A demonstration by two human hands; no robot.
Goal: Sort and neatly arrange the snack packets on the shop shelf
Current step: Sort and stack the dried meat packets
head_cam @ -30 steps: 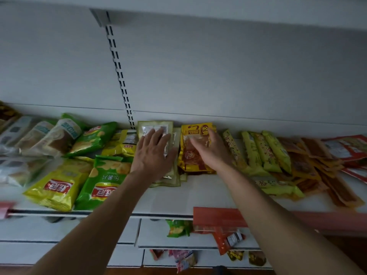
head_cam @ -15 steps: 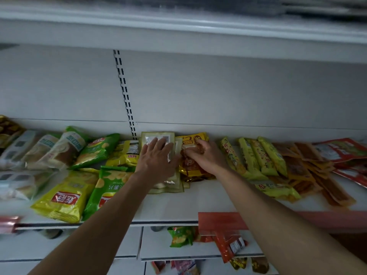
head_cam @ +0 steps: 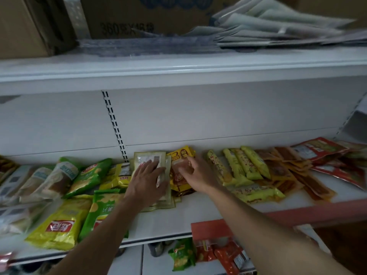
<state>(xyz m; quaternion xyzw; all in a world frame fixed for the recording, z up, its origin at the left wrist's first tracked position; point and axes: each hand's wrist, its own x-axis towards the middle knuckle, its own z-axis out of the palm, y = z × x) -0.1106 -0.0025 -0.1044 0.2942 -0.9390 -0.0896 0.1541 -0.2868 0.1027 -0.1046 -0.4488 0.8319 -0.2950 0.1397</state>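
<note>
Now left hand [head_cam: 148, 179] spread flat on pale pouches [head_cam: 150, 158]; right hand [head_cam: 198, 173] touches glossy yellow packet [head_cam: 183, 153], grip unclear.

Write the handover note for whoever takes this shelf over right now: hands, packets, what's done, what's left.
Left hand: flat on the pale olive packet stack, pressing it.
Right hand: on the yellow-orange packets beside that stack; blur hides whether it grips.
Done: those two piles sit side by side at the back of the shelf; the yellow-green stick packets lie roughly in a row.
Left: the green chip bags and the yellow chip bag lie askew and overlapping; the brown-orange flat packets are fanned loosely.
</note>
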